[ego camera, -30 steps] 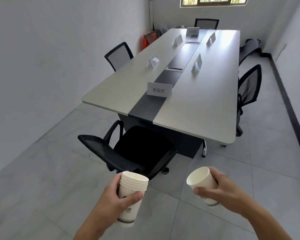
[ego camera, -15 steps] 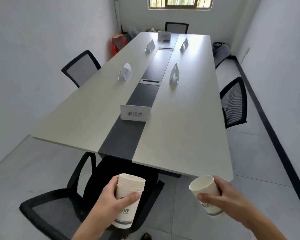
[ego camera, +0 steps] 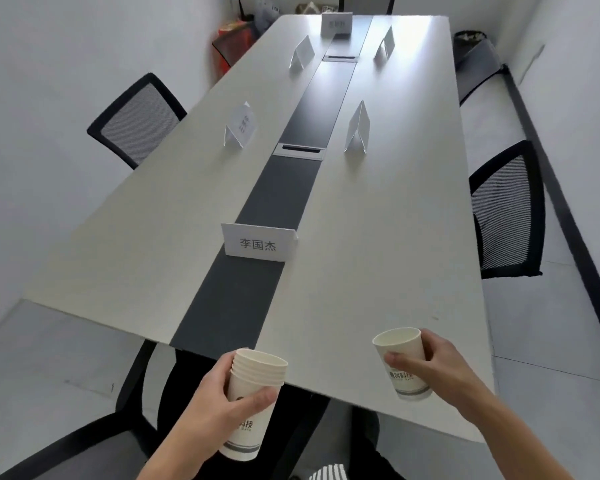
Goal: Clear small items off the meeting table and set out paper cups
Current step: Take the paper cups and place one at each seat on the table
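Head view: the left hand [ego camera: 217, 405] wraps its fingers and thumb around a nested stack of paper cups [ego camera: 257, 375], held upright just short of the near edge of the meeting table [ego camera: 378, 254]. Well apart to its right, the right hand [ego camera: 444, 368] grips a single paper cup [ego camera: 400, 348], tilted slightly, over the table's near edge; whether its base touches the top cannot be told. A name card [ego camera: 258, 242] stands well beyond the left hand.
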Demonstrator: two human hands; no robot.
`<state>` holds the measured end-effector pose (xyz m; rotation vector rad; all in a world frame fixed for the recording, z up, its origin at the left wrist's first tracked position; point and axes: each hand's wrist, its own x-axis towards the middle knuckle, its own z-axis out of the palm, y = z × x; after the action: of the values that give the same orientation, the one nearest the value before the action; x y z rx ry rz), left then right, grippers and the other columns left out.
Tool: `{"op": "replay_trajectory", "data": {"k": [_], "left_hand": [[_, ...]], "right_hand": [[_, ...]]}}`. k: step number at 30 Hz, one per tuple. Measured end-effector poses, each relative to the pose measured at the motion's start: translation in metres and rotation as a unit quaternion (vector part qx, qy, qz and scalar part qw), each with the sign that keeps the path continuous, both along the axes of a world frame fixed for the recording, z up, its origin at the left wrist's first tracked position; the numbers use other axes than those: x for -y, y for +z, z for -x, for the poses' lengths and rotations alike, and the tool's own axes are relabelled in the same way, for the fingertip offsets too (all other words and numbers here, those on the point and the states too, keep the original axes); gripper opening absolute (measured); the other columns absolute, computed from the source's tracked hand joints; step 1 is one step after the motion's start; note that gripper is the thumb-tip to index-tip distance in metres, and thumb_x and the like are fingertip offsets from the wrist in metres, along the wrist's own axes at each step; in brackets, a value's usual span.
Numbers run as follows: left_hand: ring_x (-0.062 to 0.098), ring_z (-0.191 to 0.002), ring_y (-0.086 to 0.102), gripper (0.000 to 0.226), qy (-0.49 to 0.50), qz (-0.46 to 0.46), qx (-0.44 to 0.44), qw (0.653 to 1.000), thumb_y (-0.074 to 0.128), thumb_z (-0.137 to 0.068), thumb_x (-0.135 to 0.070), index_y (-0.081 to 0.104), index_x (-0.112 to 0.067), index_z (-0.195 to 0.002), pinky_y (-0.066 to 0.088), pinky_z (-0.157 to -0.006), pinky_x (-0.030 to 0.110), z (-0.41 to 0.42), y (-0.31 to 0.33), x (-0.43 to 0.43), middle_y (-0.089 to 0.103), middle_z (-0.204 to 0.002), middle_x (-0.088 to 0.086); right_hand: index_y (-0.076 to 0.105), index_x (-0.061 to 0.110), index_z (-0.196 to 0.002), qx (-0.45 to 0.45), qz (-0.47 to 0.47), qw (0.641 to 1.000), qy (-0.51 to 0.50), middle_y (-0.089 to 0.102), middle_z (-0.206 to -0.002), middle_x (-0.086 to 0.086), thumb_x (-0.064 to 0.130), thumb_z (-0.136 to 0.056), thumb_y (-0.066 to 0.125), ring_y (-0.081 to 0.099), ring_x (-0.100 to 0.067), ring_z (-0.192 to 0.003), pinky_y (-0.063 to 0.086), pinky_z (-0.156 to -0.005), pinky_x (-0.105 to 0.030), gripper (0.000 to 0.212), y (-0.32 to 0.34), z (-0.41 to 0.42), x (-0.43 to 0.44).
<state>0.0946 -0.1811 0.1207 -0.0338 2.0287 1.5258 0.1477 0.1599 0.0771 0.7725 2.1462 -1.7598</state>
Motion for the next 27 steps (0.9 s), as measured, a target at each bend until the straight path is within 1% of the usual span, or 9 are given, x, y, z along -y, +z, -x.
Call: {"op": "replay_trajectory", "data": {"k": [2,6,9,13,16,19,22,25,27], "left_hand": [[0.011,-0.094,0.071,0.076,0.009,0.013,0.009,1.0,0.089,-0.046,-0.056,0.059,-0.035,-0.113,0.057,-0.071,0.02,0.01,0.001,-0.01,0.073,-0.106,-0.004],[0.012,-0.093,0.071,0.072,0.05,0.034,0.022,0.998,0.088,-0.049,-0.05,0.058,-0.035,-0.113,0.057,-0.071,0.021,0.03,0.0,-0.031,0.073,-0.105,-0.002],[0.01,-0.094,0.071,0.073,0.076,0.042,0.027,0.996,0.088,-0.05,-0.049,0.057,-0.035,-0.114,0.056,-0.071,0.019,0.035,-0.002,-0.046,0.072,-0.105,-0.005],[0.009,-0.095,0.07,0.077,0.11,0.058,0.04,0.991,0.088,-0.049,-0.048,0.056,-0.032,-0.117,0.056,-0.072,0.018,0.032,-0.007,-0.057,0.071,-0.107,-0.008],[0.01,-0.097,0.07,0.079,0.133,0.073,0.048,0.987,0.087,-0.049,-0.048,0.055,-0.032,-0.118,0.057,-0.075,0.023,0.027,-0.007,-0.058,0.072,-0.109,-0.007],[0.011,-0.097,0.071,0.083,0.159,0.087,0.062,0.982,0.088,-0.046,-0.048,0.055,-0.031,-0.12,0.056,-0.076,0.024,0.021,-0.005,-0.056,0.073,-0.109,-0.005],[0.011,-0.097,0.071,0.086,0.182,0.102,0.065,0.976,0.087,-0.043,-0.049,0.054,-0.03,-0.121,0.055,-0.078,0.026,0.014,-0.001,-0.054,0.073,-0.11,-0.006],[0.008,-0.096,0.071,0.082,0.202,0.115,0.06,0.971,0.085,-0.043,-0.049,0.055,-0.031,-0.118,0.055,-0.072,0.021,0.008,0.003,-0.051,0.072,-0.109,-0.013],[0.008,-0.096,0.071,0.083,0.215,0.118,0.063,0.967,0.085,-0.043,-0.048,0.055,-0.03,-0.118,0.056,-0.071,0.02,0.003,0.003,-0.048,0.072,-0.109,-0.013]], "right_hand": [[0.066,0.025,-0.102,0.007,-0.001,1.0,0.01,0.075,-0.089,0.005,0.034,-0.06,0.088,0.071,-0.01,-0.08,0.053,-0.066,-0.025,0.048,-0.013,0.031,-0.01],[0.059,0.03,-0.106,0.007,-0.008,0.998,0.057,0.069,-0.101,0.006,0.024,-0.063,0.088,0.067,-0.011,-0.093,0.051,-0.07,-0.026,0.052,-0.041,0.091,-0.02],[0.053,0.029,-0.11,-0.022,-0.047,0.996,0.07,0.066,-0.1,0.01,0.019,-0.064,0.087,0.064,-0.013,-0.094,0.049,-0.073,-0.026,0.059,-0.058,0.131,-0.024],[0.046,0.031,-0.113,-0.057,-0.094,0.992,0.068,0.062,-0.102,0.01,0.022,-0.063,0.085,0.06,-0.017,-0.094,0.045,-0.07,-0.025,0.064,-0.079,0.185,-0.026],[0.046,0.029,-0.117,-0.083,-0.11,0.988,0.069,0.061,-0.108,0.006,0.024,-0.064,0.085,0.057,-0.018,-0.095,0.041,-0.073,-0.026,0.066,-0.098,0.22,-0.019],[0.046,0.028,-0.121,-0.099,-0.123,0.985,0.075,0.061,-0.106,0.006,0.027,-0.065,0.084,0.056,-0.018,-0.092,0.041,-0.075,-0.027,0.068,-0.112,0.257,-0.007],[0.043,0.029,-0.124,-0.095,-0.129,0.984,0.078,0.06,-0.103,0.005,0.03,-0.067,0.083,0.054,-0.019,-0.09,0.041,-0.075,-0.027,0.07,-0.123,0.288,0.006],[0.04,0.032,-0.122,-0.088,-0.129,0.985,0.073,0.058,-0.098,0.003,0.033,-0.068,0.081,0.055,-0.023,-0.088,0.041,-0.072,-0.028,0.068,-0.134,0.307,0.016],[0.038,0.033,-0.12,-0.084,-0.131,0.985,0.075,0.058,-0.097,0.002,0.034,-0.068,0.081,0.057,-0.026,-0.09,0.041,-0.071,-0.029,0.068,-0.139,0.312,0.019]]}}
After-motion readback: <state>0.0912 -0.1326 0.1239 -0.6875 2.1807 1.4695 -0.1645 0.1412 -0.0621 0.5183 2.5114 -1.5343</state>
